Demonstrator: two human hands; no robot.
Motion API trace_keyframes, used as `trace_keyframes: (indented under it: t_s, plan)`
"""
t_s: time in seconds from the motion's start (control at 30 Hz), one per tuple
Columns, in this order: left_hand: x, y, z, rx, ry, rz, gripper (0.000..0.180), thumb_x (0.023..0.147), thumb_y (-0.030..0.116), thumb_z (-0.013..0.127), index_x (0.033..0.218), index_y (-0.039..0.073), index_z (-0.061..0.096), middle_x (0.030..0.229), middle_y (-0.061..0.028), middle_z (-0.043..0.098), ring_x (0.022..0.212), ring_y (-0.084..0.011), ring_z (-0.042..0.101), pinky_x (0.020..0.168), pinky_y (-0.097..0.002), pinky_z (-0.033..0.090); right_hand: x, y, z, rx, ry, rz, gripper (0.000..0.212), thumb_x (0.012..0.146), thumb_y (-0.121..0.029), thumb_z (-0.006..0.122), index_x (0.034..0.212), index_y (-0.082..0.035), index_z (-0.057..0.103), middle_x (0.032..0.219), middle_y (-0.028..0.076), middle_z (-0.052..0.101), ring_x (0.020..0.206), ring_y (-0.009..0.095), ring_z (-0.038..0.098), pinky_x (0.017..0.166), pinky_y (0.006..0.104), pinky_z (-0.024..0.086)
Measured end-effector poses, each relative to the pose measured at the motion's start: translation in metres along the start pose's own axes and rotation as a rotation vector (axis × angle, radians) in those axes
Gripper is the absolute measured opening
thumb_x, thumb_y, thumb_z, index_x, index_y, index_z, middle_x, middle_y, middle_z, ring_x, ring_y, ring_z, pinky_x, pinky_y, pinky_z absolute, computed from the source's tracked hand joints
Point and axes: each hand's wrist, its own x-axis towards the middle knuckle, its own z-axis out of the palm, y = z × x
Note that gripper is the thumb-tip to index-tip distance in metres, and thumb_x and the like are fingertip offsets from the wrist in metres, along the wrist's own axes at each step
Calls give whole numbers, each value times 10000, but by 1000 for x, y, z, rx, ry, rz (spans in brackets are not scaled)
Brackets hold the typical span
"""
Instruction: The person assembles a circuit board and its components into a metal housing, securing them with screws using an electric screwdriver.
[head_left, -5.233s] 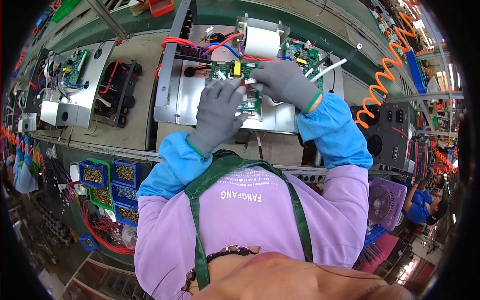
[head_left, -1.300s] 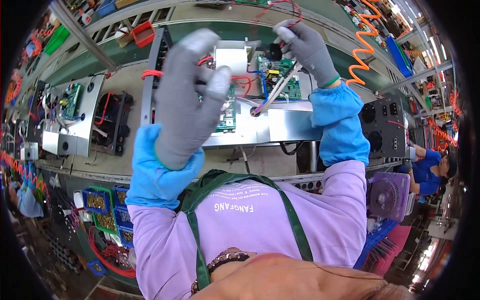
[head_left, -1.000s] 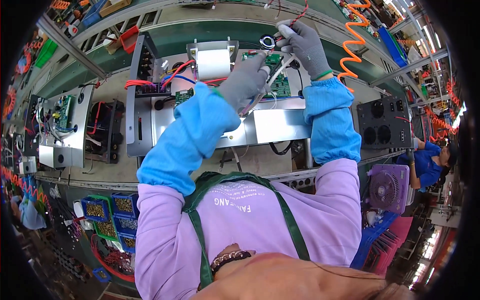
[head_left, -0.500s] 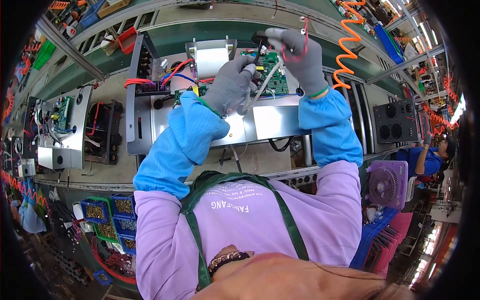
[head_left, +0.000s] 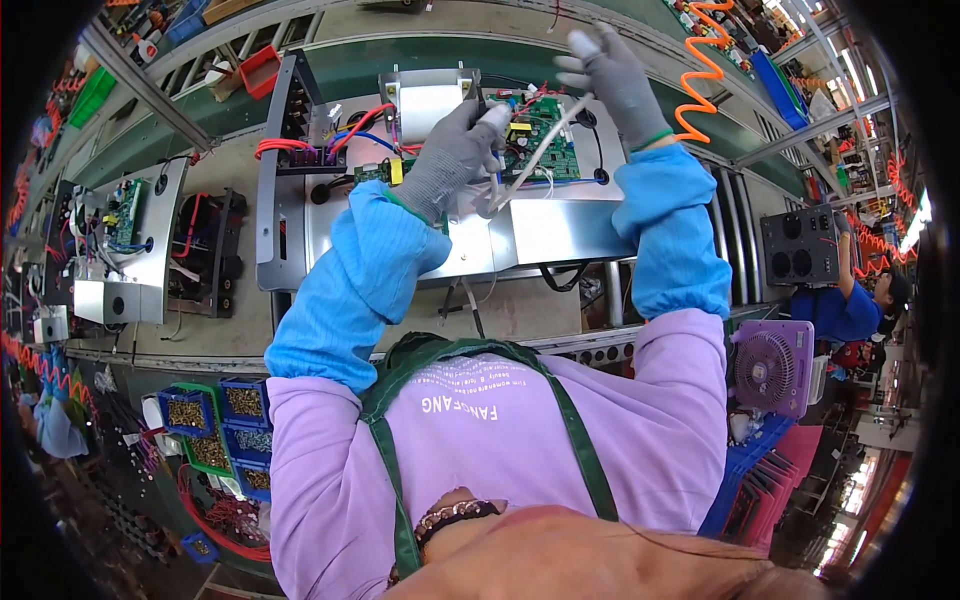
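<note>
The gloved left hand (head_left: 455, 155) bends over the middle of an open metal chassis (head_left: 480, 250), fingers curled above a wire bundle (head_left: 488, 208); whether it grips a strand cannot be told. The right hand (head_left: 618, 90), tips blurred, is raised beyond, fingers apart and nothing visible in them.

The chassis lies on the counter (head_left: 540, 315); its bare sheet edges could scrape a hand drawn carelessly across them. The green circuit board (head_left: 562, 155) is exposed beside the left fingertips, so a slip or a pressing knuckle might bend a component. The thick white cable (head_left: 545, 148) slants across that board, its far end near the right hand; a sharp pull would probably strain whatever it joins.

At the left, well apart, lies a second open unit (head_left: 150, 240). A dark box (head_left: 800, 245) stands to the right, with a co-worker's arm (head_left: 847, 275) near it, and a purple fan (head_left: 770, 370) lower down. An orange coiled hose (head_left: 700, 76) hangs near the right hand, where a wide swing could catch it. Blue bins (head_left: 245, 384) of small metal parts sit at lower left. Most directly in the way, the left hand hides wiring beneath it.
</note>
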Motion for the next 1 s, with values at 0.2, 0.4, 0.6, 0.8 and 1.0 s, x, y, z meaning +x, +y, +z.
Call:
trace_keyframes:
  t_s: [0.2,0.4,0.6,0.8,1.0]
  plan:
    - [-2,-11,5,-94,55,15,359,899,306,598,1085,11,516,832,-75,573,645,-108,543,554,-263,452,-46,0,8,-1554,-389,-845,331,785,-374,649,1015,-136,633,940,88,637,931,304,617,890,459,431]
    - [9,-41,16,949,71,292,401,908,354,481,1080,-3,538,902,-187,608,797,-381,595,780,-458,480,-77,-8,3,-1705,-724,-338,239,781,-311,642,941,-134,662,839,55,638,849,276,595,794,398,453]
    - [-61,-14,-3,993,139,595,345,891,309,552,1115,50,589,1043,-133,592,836,-306,625,746,-394,514,-84,-31,16,-1704,-686,-378,260,809,-292,645,989,-105,660,831,121,620,812,297,610,714,417,485]
    - [-128,34,-119,1300,824,550,364,866,320,598,1173,124,584,1119,-127,578,989,-312,579,841,-406,485,-6,-46,90,-1196,-516,-884,235,825,-221,624,1038,-123,650,935,99,637,859,293,624,710,392,505]
    - [-131,15,-135,1145,646,259,383,872,186,576,1242,104,527,1202,-143,543,1060,-325,568,899,-377,465,78,44,227,-1522,-1131,-642,417,735,-163,683,1148,-177,626,1028,106,643,945,306,612,798,392,506]
